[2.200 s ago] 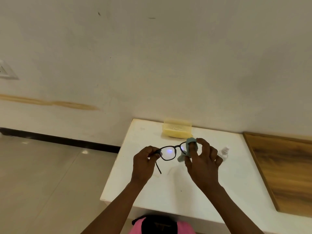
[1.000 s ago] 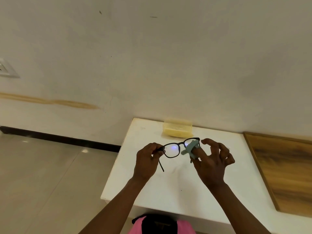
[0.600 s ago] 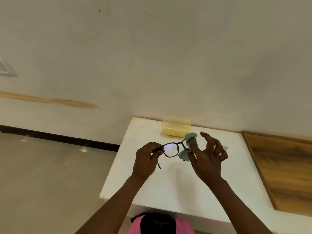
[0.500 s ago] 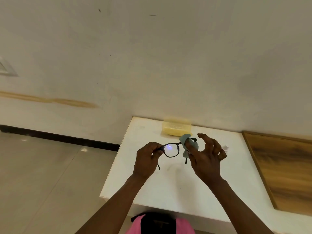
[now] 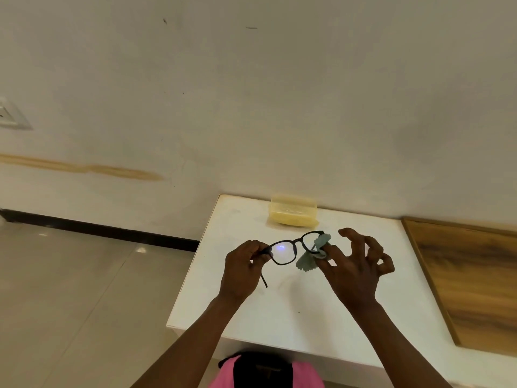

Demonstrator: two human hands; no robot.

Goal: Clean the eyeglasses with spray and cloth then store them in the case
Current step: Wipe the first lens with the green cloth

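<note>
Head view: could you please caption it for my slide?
Left hand holds black eyeglasses; right hand wipes a lens with cloth.

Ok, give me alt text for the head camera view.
Above a white table, the left hand holds black glasses while the right hand rubs one lens with a green cloth. A yellow case sits by the wall.

Both forearms enter from bottom centre of frame. Left hand (image 5: 242, 271), centre frame, fingers curled, pinching. Right hand (image 5: 354, 268), right of centre: thumb and forefinger pinched, remaining fingers (image 5: 372, 246) spread, loosely bent.
</note>
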